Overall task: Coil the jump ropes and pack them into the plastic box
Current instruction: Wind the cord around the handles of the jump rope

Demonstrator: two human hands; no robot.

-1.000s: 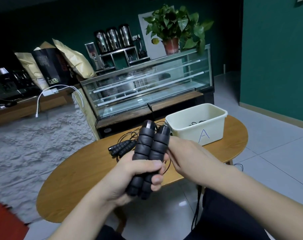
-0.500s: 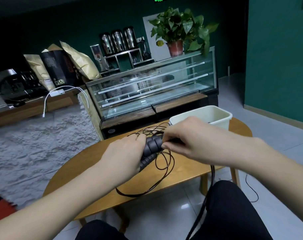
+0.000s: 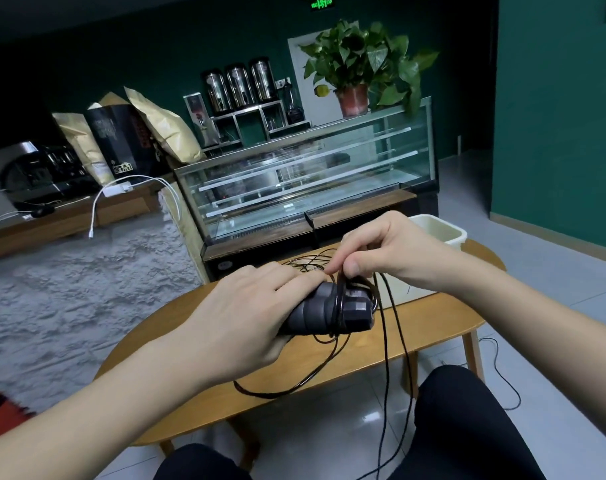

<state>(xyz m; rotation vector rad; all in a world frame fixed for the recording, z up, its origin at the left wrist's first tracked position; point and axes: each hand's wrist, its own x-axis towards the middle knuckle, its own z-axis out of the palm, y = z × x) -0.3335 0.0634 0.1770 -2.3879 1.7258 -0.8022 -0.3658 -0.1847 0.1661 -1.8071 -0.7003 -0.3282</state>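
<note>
Left hand (image 3: 249, 317) grips handles (image 3: 332, 310) — right hand (image 3: 388, 251) pinches cord (image 3: 386, 341).

2 black handles (image 3: 332, 311) side by side, thin cord (image 3: 386, 344) looped around; white box (image 3: 443, 233) behind.

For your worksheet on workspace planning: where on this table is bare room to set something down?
Bare wood shows on the table at its left end beside the left hand, and right of the plastic box. Crowded: the middle, under the handles and rope.
</note>
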